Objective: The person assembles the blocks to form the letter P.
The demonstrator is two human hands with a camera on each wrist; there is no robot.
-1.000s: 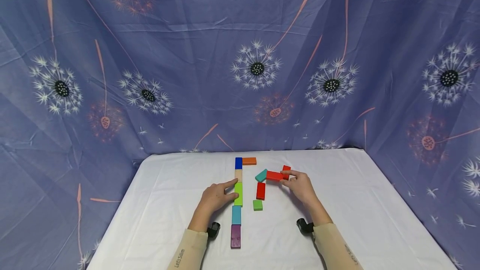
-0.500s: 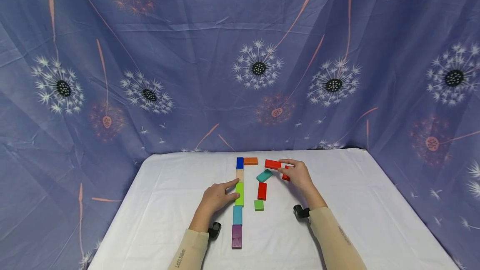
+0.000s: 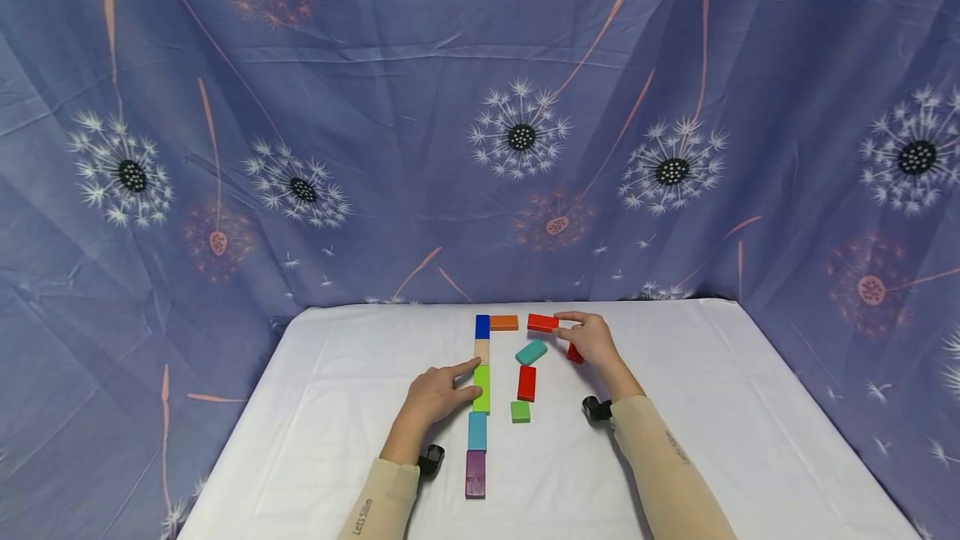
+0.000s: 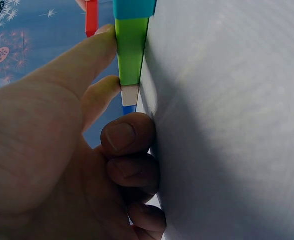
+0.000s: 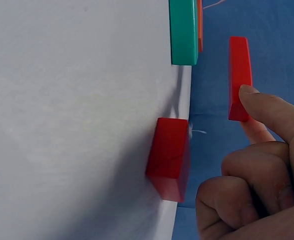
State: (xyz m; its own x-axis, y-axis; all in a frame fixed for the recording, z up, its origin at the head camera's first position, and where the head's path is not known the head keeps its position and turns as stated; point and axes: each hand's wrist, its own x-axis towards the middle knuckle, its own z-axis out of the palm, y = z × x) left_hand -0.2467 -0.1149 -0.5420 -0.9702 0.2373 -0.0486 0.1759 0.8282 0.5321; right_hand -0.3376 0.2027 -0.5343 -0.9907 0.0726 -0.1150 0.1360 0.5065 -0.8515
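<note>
Head view: eleven blocks on a white cloth (image 3: 322, 390), all in one frame; neither wrist view takes in the full set.

Column, five blocks end to end: one blue block (image 3: 482, 327), one beige block (image 3: 482, 349), one lime block (image 3: 483, 379), one light blue block (image 3: 477, 432), one purple block (image 3: 476, 474). One orange block (image 3: 504, 323) touches the blue block's right side.

Right of the column: three red, one teal block (image 3: 531, 352) (lying aslant), one small green block (image 3: 521, 412). Of the reds, the held red block (image 3: 542, 323) is pinched between thumb and index finger of the right hand (image 3: 591, 340), to the right of the orange block and apart from it; the middle red block (image 3: 527, 384) lies between teal and green; the far-right red block (image 3: 574, 352) is partly covered by that hand.

Right wrist view: the far-right red block less obstructed; the right hand's other fingers folded; the orange block reduced to a sliver.

Left wrist view: left hand (image 3: 431, 397), thumb and index finger extended against the lime block, remaining fingers bent inward (a detail the head view conceals).

Wrist cameras, two, black; sleeves, two, beige, lettered.
</note>
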